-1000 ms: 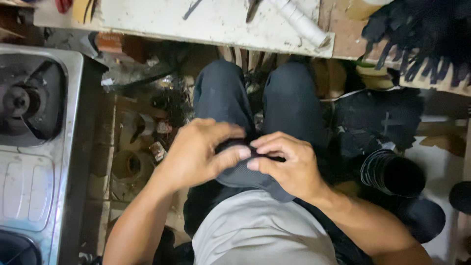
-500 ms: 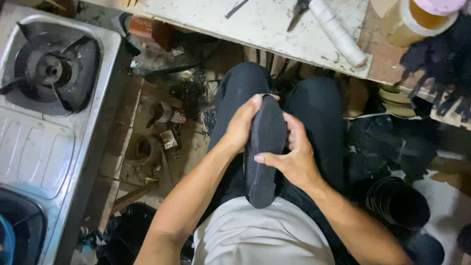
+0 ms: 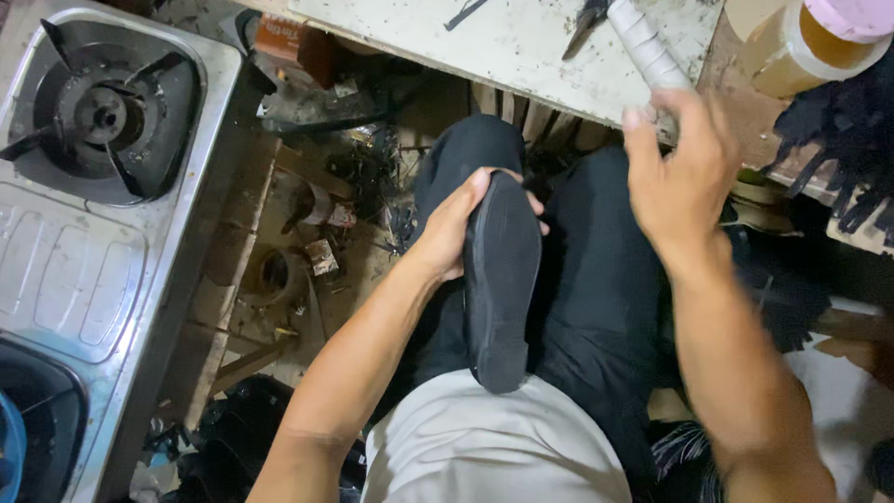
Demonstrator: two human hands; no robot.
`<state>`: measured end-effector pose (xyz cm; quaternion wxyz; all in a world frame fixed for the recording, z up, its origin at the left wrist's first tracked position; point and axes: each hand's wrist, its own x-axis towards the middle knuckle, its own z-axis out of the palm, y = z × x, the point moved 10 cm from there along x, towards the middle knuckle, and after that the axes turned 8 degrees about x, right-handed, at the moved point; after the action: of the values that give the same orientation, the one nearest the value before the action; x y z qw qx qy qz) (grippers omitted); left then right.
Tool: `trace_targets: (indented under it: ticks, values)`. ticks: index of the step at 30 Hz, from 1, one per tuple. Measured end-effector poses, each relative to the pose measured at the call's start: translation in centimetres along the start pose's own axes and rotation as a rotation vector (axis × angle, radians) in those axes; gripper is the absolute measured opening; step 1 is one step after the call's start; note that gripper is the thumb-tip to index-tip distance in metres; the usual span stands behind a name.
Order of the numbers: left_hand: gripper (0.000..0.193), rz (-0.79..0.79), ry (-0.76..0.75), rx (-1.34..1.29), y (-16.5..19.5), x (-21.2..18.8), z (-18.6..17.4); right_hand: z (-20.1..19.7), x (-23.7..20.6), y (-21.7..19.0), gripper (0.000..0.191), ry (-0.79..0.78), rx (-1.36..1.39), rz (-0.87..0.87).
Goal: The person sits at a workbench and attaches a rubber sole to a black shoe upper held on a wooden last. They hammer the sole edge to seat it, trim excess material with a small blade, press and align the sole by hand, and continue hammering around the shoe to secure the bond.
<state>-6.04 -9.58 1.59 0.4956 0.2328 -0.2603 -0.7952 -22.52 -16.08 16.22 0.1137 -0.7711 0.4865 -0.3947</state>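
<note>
Left hand (image 3: pixel 458 226) clasped around black shoe (image 3: pixel 501 279), sole up, over lap.

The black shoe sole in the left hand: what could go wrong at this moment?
The left hand alone holds the black shoe sole, so it may slip onto the lap. The right hand reaches the white tube at the worktable edge and might knock it off.

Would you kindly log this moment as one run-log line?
left hand: holds black shoe over lap | right hand: at white tube on workbench
</note>
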Motion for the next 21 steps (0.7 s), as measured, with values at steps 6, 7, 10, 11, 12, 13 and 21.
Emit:
trace_targets:
  ticks: [6, 7, 10, 11, 12, 13, 21]
  values:
    - [0.049, -0.358, 0.323, 0.006, -6.0, -0.9, -0.6, 3.2, 3.7, 2.7, 0.039, -0.093, -0.413, -0.335]
    - [0.048, -0.309, 0.267, 0.123, -6.2, -0.7, -0.1, 3.3, 4.3, 3.2, 0.040, -0.126, -0.396, -0.302]
    - [0.046, -0.242, 0.180, 0.327, -7.9, -1.0, 0.8, 2.1, 4.4, 3.6, 0.042, -0.138, -0.214, -0.265]
    - [0.045, -0.260, 0.200, 0.314, -8.7, -1.0, 0.5, 1.1, 4.0, 2.8, 0.043, -0.119, -0.137, -0.270]
    - [0.045, -0.278, 0.223, 0.305, -9.4, -0.9, 0.1, 0.1, 3.4, 3.3, 0.046, -0.112, 0.096, -0.115]
    - [0.044, -0.308, 0.262, 0.228, -10.3, -1.1, -0.4, -0.5, 1.8, 3.6, 0.048, -0.104, 0.330, 0.049]
    - [0.041, -0.373, 0.309, 0.094, -13.3, -0.7, -0.1, -1.6, -21.7, 5.2, 0.067, -0.122, 1.557, 0.993]
